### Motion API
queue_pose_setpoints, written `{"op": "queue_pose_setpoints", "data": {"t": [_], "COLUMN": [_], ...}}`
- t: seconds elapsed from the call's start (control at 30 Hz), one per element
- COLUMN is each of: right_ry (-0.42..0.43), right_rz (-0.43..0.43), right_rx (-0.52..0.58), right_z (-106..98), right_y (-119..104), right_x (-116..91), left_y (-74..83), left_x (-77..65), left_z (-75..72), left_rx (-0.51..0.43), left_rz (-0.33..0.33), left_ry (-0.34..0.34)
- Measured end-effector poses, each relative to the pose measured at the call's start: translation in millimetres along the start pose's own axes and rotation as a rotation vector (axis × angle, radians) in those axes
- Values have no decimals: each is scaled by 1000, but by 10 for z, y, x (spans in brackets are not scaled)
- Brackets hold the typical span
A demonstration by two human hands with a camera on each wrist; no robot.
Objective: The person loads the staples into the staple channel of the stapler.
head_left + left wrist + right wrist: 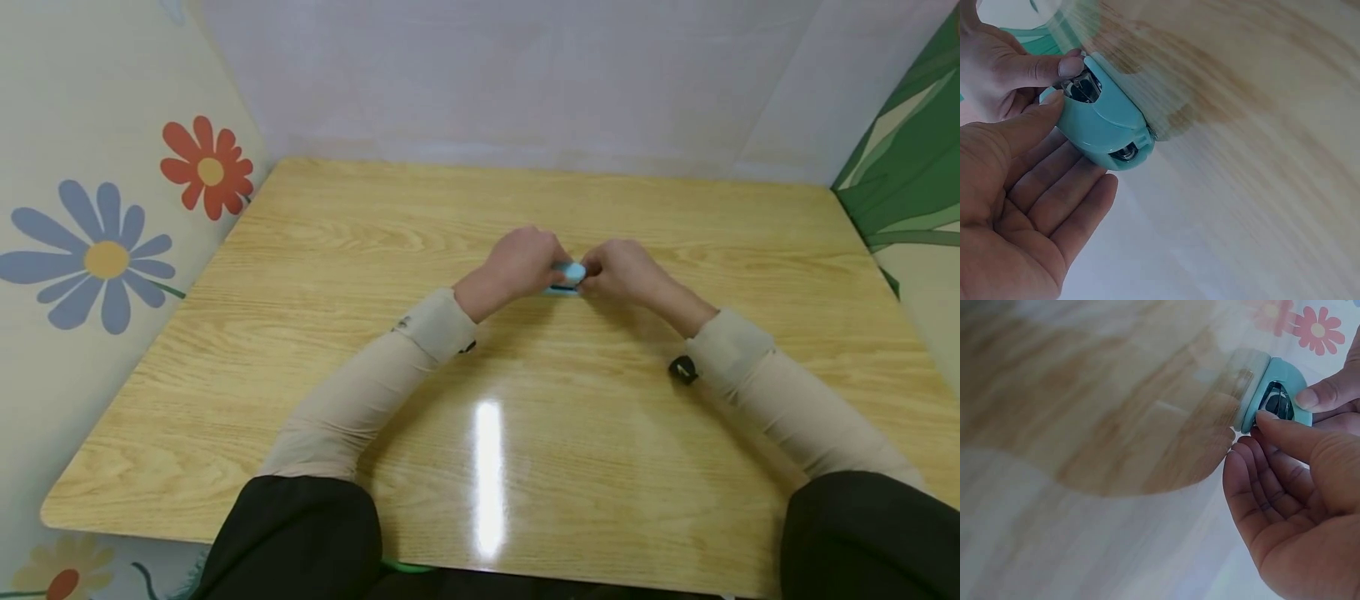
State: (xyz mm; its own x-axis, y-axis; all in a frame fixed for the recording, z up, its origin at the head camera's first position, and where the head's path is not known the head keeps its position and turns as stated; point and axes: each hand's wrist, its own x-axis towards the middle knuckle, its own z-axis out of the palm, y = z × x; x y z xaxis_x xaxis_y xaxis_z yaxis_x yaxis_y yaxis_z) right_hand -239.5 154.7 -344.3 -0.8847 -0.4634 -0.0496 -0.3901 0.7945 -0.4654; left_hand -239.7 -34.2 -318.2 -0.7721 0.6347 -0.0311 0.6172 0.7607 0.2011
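Note:
A small light-blue stapler stands on the table between both hands. My left hand grips it from the left, thumb on its near side and fingers behind. From the right, my right hand pinches its end with thumb and fingertips. In the left wrist view, dark metal shows through openings in the side of the stapler. The right thumb lies by the larger opening. The right wrist view has both thumbs close together on the stapler. Whether anything small sits between the right fingertips is hidden.
The wood-grain table reaches a pale wall at the back. Side walls carry painted flowers and leaves. A strip of light reflects off the tabletop near the front. A black wrist strap piece hangs by the right cuff.

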Motion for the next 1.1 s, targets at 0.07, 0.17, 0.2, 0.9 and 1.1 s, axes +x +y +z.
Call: {"op": "queue_pose_setpoints", "data": {"t": [0.07, 0.17, 0.2, 0.9, 1.1], "right_ry": [0, -5, -6, -29, -40], "right_rz": [-2, -14, -19, -16, -31], "right_rx": [-2, -9, -14, 13, 18], "right_z": [-1, 7, 10, 1, 4], "right_y": [0, 3, 6, 5, 22], "right_x": [2, 2, 3, 8, -6], "left_y": [-7, -29, -39, -181, -189], "left_x": [3, -6, -12, -82, -87], "left_z": [12, 32, 40, 5, 24], "left_rx": [1, -8, -16, -222, -242], "left_rz": [-2, -4, -3, -73, -66], "left_ry": [2, 7, 9, 5, -5]}}
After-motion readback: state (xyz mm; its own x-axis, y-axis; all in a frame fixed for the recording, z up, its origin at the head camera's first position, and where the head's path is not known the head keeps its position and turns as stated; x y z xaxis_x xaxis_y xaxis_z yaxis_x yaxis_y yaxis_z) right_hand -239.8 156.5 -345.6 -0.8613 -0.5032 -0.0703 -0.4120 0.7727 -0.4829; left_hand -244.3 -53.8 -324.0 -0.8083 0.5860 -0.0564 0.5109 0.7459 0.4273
